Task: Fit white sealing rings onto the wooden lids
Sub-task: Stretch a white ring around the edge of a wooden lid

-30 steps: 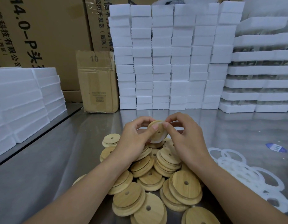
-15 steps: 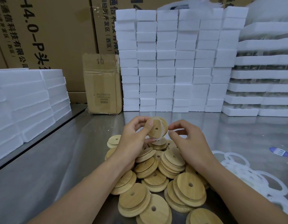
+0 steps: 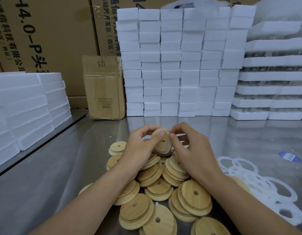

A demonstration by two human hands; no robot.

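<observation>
Closing the gap of half a second ago, the right hand (image 3: 194, 155) is now meeting the wooden lid (image 3: 161, 142) that the left hand (image 3: 140, 147) is holding up at the centre of the frame, above the heap. The lid is also facing the viewer more squarely than before. The left hand's thumb is pressing on the lid's face near the top edge, with the other fingers curling behind it. The right hand's thumb and forefinger are pinching at the lid's upper right rim, apparently on the white sealing ring (image 3: 164, 152), a sliver of which is showing along the lid's lower edge. How much of the ring is seated cannot be told from this angle.

Below the hands, a pile of lids (image 3: 163, 185), each with a small hole, is lying overlapped on the steel table (image 3: 45, 175) and running to the bottom edge of the frame. At lower right, just beside that pile, loose rings (image 3: 258, 182) are lying in a tangle, and a blue label (image 3: 289, 156) is sitting on the table beyond them. Stacks of white foam blocks (image 3: 180, 65) are filling the upper middle, foam trays (image 3: 274, 77) are rising at the right edge, and foam slabs (image 3: 25, 107) are stacked at the left. A cardboard box (image 3: 104, 87) marked 10 is standing between slabs and blocks.
</observation>
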